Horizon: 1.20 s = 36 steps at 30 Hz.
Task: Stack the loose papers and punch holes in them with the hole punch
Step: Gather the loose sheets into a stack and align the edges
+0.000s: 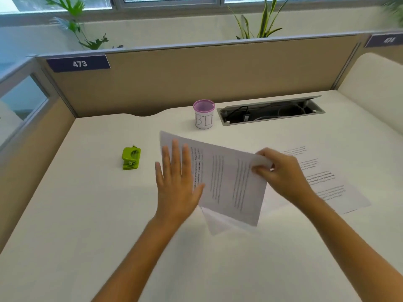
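A small stack of printed papers [229,182] lies at an angle in the middle of the white desk, with another sheet's corner showing under its near edge. My left hand [176,179] lies flat with straight fingers on the stack's left edge. My right hand [281,171] pinches the stack's far right corner, which lifts off the desk. One more printed sheet [333,184] lies flat to the right, partly under my right wrist. The green hole punch [130,158] stands alone on the desk, left of my left hand.
A purple-rimmed cup labelled BIN [204,114] stands behind the papers. To its right an open cable tray [270,113] is sunk into the desk. Beige partition walls [196,77] close the desk at the back and left.
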Available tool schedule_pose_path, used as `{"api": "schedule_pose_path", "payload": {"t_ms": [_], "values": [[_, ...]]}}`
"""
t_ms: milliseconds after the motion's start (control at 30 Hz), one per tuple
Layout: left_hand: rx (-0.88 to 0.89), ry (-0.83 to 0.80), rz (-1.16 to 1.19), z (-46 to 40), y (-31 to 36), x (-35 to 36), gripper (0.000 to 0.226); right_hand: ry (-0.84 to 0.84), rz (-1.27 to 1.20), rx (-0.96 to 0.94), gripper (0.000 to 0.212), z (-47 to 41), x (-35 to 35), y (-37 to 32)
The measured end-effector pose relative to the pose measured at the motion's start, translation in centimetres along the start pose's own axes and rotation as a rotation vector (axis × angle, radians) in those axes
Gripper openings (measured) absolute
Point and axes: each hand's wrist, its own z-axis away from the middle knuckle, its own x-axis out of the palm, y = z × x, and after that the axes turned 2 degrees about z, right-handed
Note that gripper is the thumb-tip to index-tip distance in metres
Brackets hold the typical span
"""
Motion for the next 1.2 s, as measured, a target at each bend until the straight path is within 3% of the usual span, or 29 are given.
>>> {"api": "schedule_pose_path", "payload": {"t_ms": [67,133,233,267,367,467,567,667,733,967,1100,1200], "values": [[0.083,0.056,-0.047,-2.5,0.3,-2.5,0.107,-0.069,0.030,-0.125,0.007,-1.6,-1.5,-2.5],[0.115,0.073,-0.114,-4.0,0.2,-4.2,0.091,-0.115,0.077,-0.220,0.006,-3.1,-2.0,-4.4],[0.193,0.023,-0.137,-5.0,-0.7,-5.5,0.032,-0.089,0.096,-0.320,0.015,-4.8,-1.9,-5.9],[0.208,0.016,-0.092,-5.0,-1.1,-5.8,0.023,-0.068,0.069,-0.322,0.021,-5.3,-1.7,-5.9],[0.151,0.016,0.097,-4.2,-2.2,-6.4,0.021,0.000,-0.034,-0.203,0.041,-6.3,-1.1,-4.0],[0.002,0.109,0.178,-3.2,-3.9,-6.2,0.013,0.030,0.000,0.109,0.051,-6.4,0.0,0.7],[-0.198,0.205,0.409,-1.9,-5.5,-5.5,0.010,-0.107,0.151,0.497,0.064,-4.5,1.1,6.4],[-0.420,0.243,0.720,-0.9,-6.9,-3.3,0.018,-0.226,0.315,0.710,0.076,-2.0,2.0,10.3],[-0.541,0.241,0.894,-0.4,-7.6,-1.1,0.009,-0.217,0.348,0.815,0.080,-0.5,2.6,11.6],[-0.814,-0.008,1.164,2.1,-7.7,6.3,0.010,-0.184,0.361,0.921,0.082,1.4,3.8,12.7],[-0.836,-0.079,1.187,3.1,-7.5,7.6,0.015,-0.151,0.332,0.911,0.076,1.2,4.3,13.0],[-0.830,-0.110,1.154,3.6,-7.6,7.9,0.013,-0.154,0.302,0.885,0.058,0.9,4.3,13.2]]}}
